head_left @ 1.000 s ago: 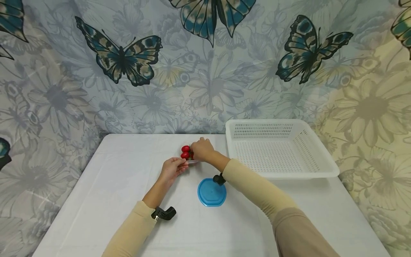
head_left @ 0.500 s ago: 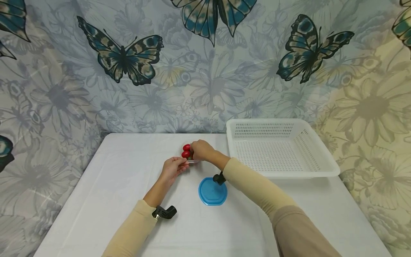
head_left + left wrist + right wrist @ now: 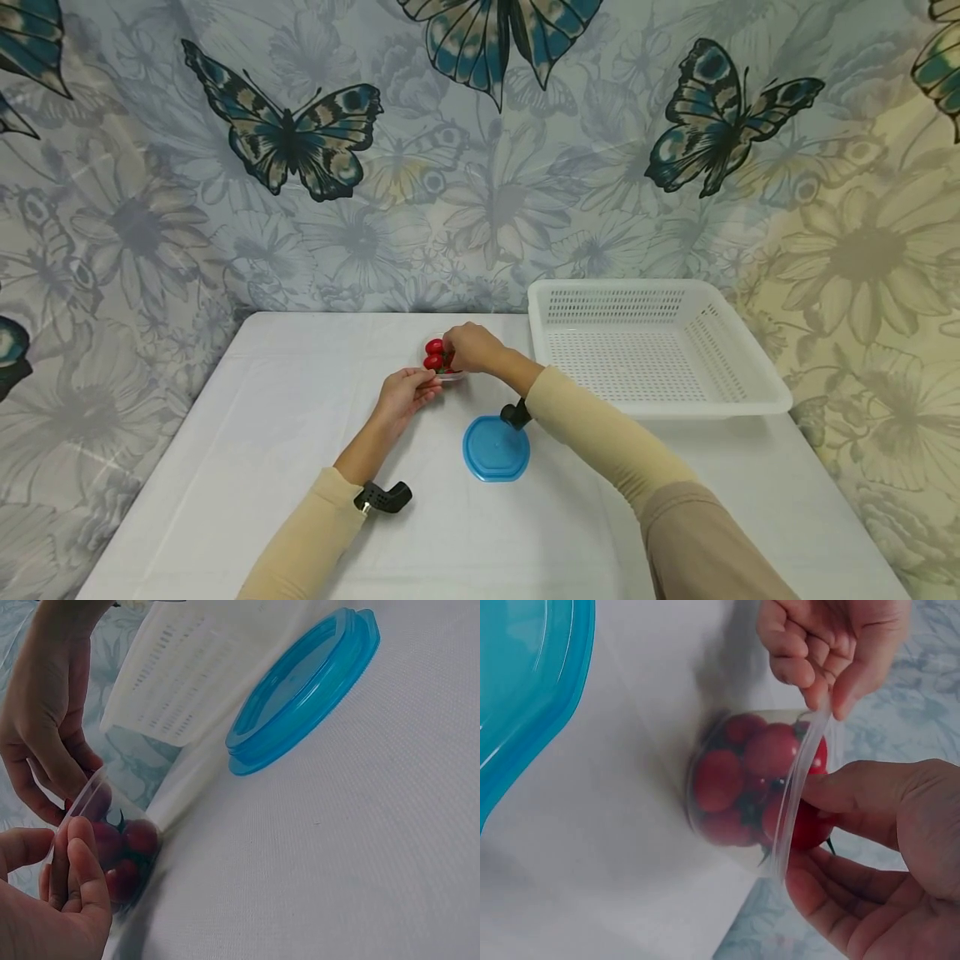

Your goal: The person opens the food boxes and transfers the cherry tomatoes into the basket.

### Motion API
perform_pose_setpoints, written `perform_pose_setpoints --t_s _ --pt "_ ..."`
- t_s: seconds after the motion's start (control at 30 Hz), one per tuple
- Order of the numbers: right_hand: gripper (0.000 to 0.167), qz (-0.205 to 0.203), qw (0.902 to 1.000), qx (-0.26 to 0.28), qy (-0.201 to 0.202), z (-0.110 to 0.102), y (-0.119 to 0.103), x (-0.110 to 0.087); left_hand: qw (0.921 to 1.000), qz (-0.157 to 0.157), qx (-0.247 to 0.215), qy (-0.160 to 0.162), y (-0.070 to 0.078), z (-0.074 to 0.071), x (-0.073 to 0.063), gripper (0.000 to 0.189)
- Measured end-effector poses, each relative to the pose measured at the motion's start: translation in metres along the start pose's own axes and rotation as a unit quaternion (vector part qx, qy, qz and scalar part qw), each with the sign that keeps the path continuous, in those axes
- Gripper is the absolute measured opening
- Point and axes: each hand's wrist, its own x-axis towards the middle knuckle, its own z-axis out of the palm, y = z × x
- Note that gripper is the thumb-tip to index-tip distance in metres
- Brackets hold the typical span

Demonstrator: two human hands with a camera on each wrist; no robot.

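A clear plastic tub (image 3: 784, 844) full of red cherry tomatoes (image 3: 433, 362), some with green stems, stands near the table's far edge. My left hand (image 3: 401, 395) pinches its near rim between thumb and fingers. Over the tub's right side, my right hand (image 3: 476, 348) reaches into the mouth. In the right wrist view its thumb and fingers grip one tomato (image 3: 811, 825) at the rim, and a green stem pokes out below. The tub's blue lid (image 3: 496, 450) lies on the cloth in front, under the right wrist.
A large white perforated basket (image 3: 750, 392) occupies the back right of the table, beyond the right forearm. White cloth (image 3: 300, 400) covers the tabletop. Behind it hangs a butterfly-and-flower backdrop (image 3: 495, 200).
My right hand has shifted slightly within the tub's mouth, and the red tomatoes beside its fingers show a little differently. The left hand keeps its pinch on the rim; lid and basket stay put.
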Motion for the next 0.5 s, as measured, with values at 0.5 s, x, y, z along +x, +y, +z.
perform_pose_setpoints --t_s 0.5 --pt "0.026 0.005 0.9986 0.045 -0.026 -0.014 0.01 -0.003 1.0 0.002 0.002 -0.001 0.001 0.0 -0.001 0.018"
